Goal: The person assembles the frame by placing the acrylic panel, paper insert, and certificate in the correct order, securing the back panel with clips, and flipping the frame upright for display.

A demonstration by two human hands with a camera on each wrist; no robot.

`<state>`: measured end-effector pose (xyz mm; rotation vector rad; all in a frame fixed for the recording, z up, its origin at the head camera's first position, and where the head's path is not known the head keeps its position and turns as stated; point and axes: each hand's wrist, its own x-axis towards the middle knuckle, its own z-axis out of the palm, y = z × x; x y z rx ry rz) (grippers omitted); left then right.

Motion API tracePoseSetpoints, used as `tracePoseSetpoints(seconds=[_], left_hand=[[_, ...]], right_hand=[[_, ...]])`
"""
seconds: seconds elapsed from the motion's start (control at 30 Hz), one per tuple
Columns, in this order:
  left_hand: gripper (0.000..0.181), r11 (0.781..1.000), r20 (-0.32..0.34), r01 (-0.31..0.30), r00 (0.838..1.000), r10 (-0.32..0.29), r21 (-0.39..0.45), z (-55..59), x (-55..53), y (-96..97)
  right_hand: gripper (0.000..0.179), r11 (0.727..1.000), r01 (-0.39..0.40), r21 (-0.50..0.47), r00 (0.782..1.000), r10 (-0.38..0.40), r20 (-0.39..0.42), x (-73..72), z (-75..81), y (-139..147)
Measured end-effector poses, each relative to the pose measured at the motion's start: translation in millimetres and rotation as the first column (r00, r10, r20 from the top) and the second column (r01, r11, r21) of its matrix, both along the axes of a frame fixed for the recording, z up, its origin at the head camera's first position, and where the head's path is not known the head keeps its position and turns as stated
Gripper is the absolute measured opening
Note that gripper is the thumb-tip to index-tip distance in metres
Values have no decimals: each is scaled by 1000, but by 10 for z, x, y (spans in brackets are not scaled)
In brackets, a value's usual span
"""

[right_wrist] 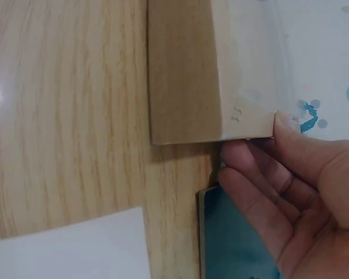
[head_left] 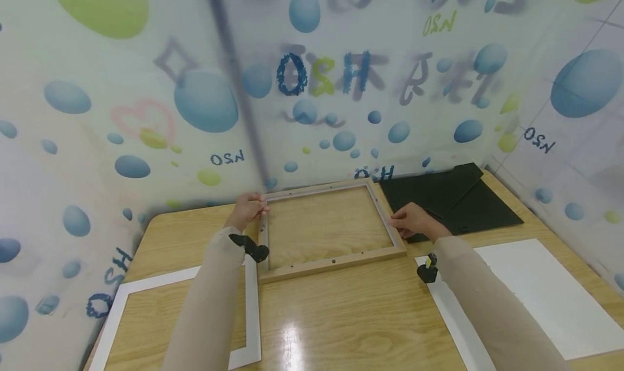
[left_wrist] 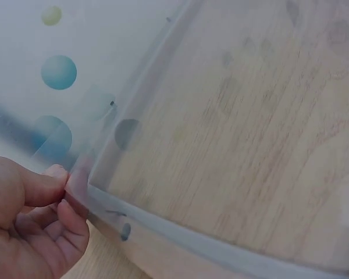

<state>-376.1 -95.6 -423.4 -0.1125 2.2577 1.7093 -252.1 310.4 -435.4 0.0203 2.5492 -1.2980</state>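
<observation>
Now, hands [head_left: 247, 210] [head_left: 414, 220] pinching clear sheet [left_wrist: 221, 122], over wooden frame [head_left: 331, 263]

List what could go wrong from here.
The clear sheet might slip from the left hand, which pinches its edge, and get scratched on the wooden frame. Bare fingertips could smudge it. The right hand is close beside the black board, so it might nudge that.

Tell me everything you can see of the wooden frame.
The wooden frame is rectangular and light brown, with a pale inner lip and small dark spots. It looks flat on the table, beside the black panel. A clear sheet seems to cover it; left hand and right hand are at opposite sides, but whether they touch the frame is unclear.
</observation>
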Motion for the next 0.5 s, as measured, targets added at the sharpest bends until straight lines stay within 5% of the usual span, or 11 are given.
tracePoseSetpoints(seconds=[0.5], left_hand=[[21,998,-11,-28,1000,27,-50,9,32,61]], right_hand=[[29,1000,-8,-4,1000,8,1,9,11,5]])
